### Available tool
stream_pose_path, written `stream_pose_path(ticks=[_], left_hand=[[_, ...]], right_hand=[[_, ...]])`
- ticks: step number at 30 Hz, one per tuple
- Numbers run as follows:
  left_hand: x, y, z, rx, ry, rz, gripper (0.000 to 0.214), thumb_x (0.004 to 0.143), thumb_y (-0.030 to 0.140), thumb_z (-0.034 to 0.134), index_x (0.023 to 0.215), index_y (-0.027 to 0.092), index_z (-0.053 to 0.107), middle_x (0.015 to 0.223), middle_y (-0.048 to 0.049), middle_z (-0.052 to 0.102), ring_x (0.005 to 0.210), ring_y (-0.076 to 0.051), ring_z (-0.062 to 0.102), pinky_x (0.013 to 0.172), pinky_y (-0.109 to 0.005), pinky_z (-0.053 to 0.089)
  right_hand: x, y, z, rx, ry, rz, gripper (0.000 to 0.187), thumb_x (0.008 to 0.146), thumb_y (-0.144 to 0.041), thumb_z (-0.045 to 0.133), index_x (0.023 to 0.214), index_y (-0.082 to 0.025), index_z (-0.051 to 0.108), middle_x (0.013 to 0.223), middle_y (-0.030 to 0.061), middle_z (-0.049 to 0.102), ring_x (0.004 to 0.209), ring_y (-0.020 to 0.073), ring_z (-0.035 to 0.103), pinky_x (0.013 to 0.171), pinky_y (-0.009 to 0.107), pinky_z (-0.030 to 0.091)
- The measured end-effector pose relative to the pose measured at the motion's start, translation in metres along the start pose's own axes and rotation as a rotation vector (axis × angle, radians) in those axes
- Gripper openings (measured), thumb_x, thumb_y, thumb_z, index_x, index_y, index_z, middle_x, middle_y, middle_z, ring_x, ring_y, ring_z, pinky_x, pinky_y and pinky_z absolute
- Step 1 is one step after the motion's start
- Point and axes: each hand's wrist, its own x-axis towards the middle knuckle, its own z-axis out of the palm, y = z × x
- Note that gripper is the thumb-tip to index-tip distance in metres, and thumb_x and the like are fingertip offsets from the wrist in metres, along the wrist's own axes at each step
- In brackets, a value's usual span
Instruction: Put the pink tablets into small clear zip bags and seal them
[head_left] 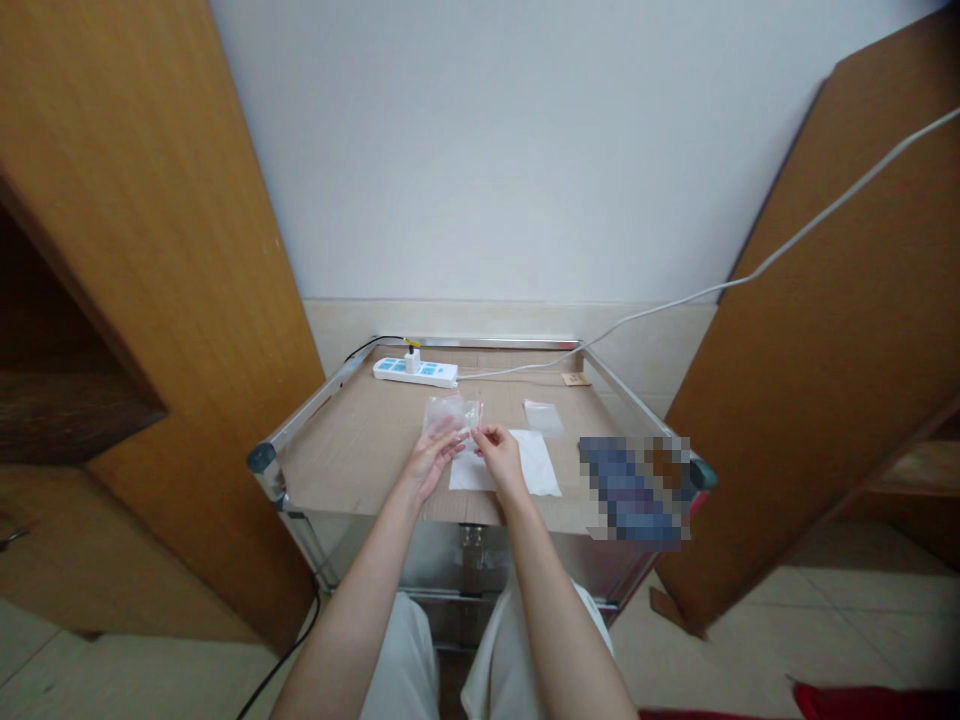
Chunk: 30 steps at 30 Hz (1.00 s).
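My left hand [433,455] and my right hand [498,450] meet over the middle of a small metal-framed table [352,440]. Both pinch a small clear plastic bag [450,412] with a reddish strip along its top edge, held just above the tabletop. The left fingers grip its lower edge, the right fingers pinch its right corner. What is inside the bag is too small to make out. A white sheet of paper [536,465] lies under and right of my right hand.
A second small clear bag [543,416] lies right of the hands. A white power strip [416,371] with a plug and a white cable sits at the table's back. Brown wooden panels [825,350] flank the table. A blurred-out object [634,488] rests at the right front.
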Motion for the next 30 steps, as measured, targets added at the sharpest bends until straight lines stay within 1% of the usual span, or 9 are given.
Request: stream_pose_path(ticks=[4, 8, 13, 15, 17, 21, 23, 28, 30], left_hand=[[0.0, 0.002, 0.0, -0.028, 0.04, -0.036, 0.026, 0.071, 0.021, 0.055, 0.096, 0.013, 0.052, 0.09, -0.0105, 0.063, 0.079, -0.018, 0.061, 0.072, -0.03, 0.047], [-0.001, 0.002, 0.001, 0.009, 0.02, -0.071, 0.027, 0.072, 0.024, 0.055, 0.095, 0.011, 0.053, 0.09, -0.0127, 0.063, 0.081, -0.02, 0.061, 0.069, -0.029, 0.048], [-0.002, 0.002, 0.001, 0.018, -0.041, -0.093, 0.028, 0.07, 0.024, 0.056, 0.095, 0.011, 0.054, 0.092, -0.0136, 0.063, 0.082, -0.02, 0.06, 0.072, -0.031, 0.047], [-0.002, 0.003, 0.001, -0.01, -0.039, -0.097, 0.028, 0.07, 0.025, 0.055, 0.094, 0.012, 0.055, 0.09, -0.0121, 0.063, 0.08, -0.02, 0.06, 0.072, -0.031, 0.046], [-0.001, 0.005, 0.0, -0.046, -0.02, -0.104, 0.027, 0.072, 0.029, 0.053, 0.093, 0.013, 0.056, 0.087, -0.0099, 0.064, 0.077, -0.018, 0.061, 0.069, -0.031, 0.047], [0.0, 0.009, 0.0, -0.096, 0.021, -0.082, 0.027, 0.073, 0.036, 0.049, 0.087, 0.014, 0.058, 0.086, -0.0073, 0.063, 0.073, -0.015, 0.06, 0.066, -0.028, 0.048], [0.001, 0.008, 0.001, -0.082, 0.027, -0.082, 0.027, 0.072, 0.036, 0.05, 0.084, 0.013, 0.059, 0.086, -0.0074, 0.063, 0.072, -0.014, 0.059, 0.064, -0.026, 0.047], [0.002, 0.0, 0.002, 0.051, 0.035, -0.04, 0.024, 0.061, 0.026, 0.065, 0.08, 0.013, 0.06, 0.077, -0.005, 0.064, 0.065, -0.012, 0.059, 0.06, -0.022, 0.045], [0.002, -0.003, 0.001, 0.096, 0.047, -0.035, 0.022, 0.058, 0.023, 0.067, 0.075, 0.012, 0.06, 0.072, -0.0038, 0.065, 0.061, -0.011, 0.059, 0.059, -0.021, 0.045]], right_hand=[[-0.001, -0.006, -0.002, 0.163, 0.017, 0.114, 0.023, 0.058, -0.034, 0.061, 0.065, -0.015, 0.052, 0.055, -0.0012, 0.056, 0.046, 0.0086, 0.048, 0.044, 0.02, 0.038], [-0.002, -0.008, -0.003, 0.279, 0.047, 0.159, 0.026, 0.057, -0.036, 0.062, 0.068, -0.015, 0.051, 0.062, 0.0022, 0.062, 0.045, 0.0087, 0.051, 0.042, 0.019, 0.039], [-0.001, -0.008, -0.002, 0.334, 0.092, 0.131, 0.029, 0.059, -0.039, 0.06, 0.073, -0.017, 0.048, 0.073, 0.0056, 0.065, 0.051, 0.0118, 0.057, 0.04, 0.02, 0.04], [-0.001, -0.009, -0.003, 0.356, 0.101, 0.107, 0.029, 0.061, -0.039, 0.059, 0.075, -0.017, 0.047, 0.074, 0.0053, 0.065, 0.055, 0.0129, 0.058, 0.04, 0.019, 0.04], [0.0, -0.01, -0.004, 0.374, 0.11, 0.09, 0.027, 0.062, -0.038, 0.058, 0.075, -0.017, 0.047, 0.071, 0.0041, 0.064, 0.054, 0.0125, 0.058, 0.04, 0.02, 0.04], [0.001, -0.01, -0.007, 0.329, 0.138, 0.059, 0.023, 0.062, -0.035, 0.057, 0.074, -0.017, 0.048, 0.057, -0.0018, 0.059, 0.041, 0.0083, 0.049, 0.037, 0.018, 0.035], [0.002, -0.009, -0.007, 0.279, 0.133, 0.045, 0.022, 0.062, -0.034, 0.056, 0.075, -0.016, 0.05, 0.052, -0.0039, 0.055, 0.039, 0.0071, 0.045, 0.038, 0.018, 0.033], [-0.001, -0.005, -0.003, 0.171, 0.009, 0.002, 0.02, 0.063, -0.031, 0.054, 0.077, -0.016, 0.054, 0.052, -0.0038, 0.055, 0.044, 0.0083, 0.047, 0.044, 0.02, 0.036], [-0.002, -0.005, -0.001, 0.144, -0.032, -0.032, 0.02, 0.064, -0.03, 0.054, 0.078, -0.016, 0.054, 0.054, -0.0033, 0.055, 0.045, 0.0085, 0.047, 0.045, 0.02, 0.036]])
